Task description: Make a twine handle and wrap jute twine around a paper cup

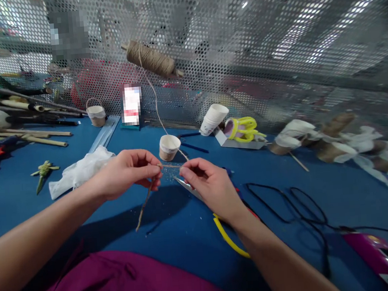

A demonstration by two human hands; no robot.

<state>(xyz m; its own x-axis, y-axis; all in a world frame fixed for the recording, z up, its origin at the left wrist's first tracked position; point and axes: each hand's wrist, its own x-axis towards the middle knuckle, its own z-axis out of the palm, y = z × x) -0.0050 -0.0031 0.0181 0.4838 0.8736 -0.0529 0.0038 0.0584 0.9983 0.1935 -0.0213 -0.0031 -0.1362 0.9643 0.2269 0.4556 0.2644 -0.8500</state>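
Note:
Between my two hands a short length of brown twine (171, 166) is stretched. My left hand (138, 170) pinches it, and a loose end hangs down below the fingers. My right hand (206, 180) pinches the same twine a little to the right. From there the strand runs up behind a small paper cup (169, 148) to a twine spool (152, 59) on a stick at the mesh panel. The cup, its lower part wrapped in brown, stands just beyond my hands. Scissors (189, 188) lie partly hidden under my right hand.
Stacked white cups (214, 118) and yellow-handled scissors (243, 129) lie at the back right. White fabric (84, 167) is beside my left forearm. A black cord (285, 192) loops on the right. Sticks (28, 131) fill the left side. A perforated metal panel (232, 39) bounds the back.

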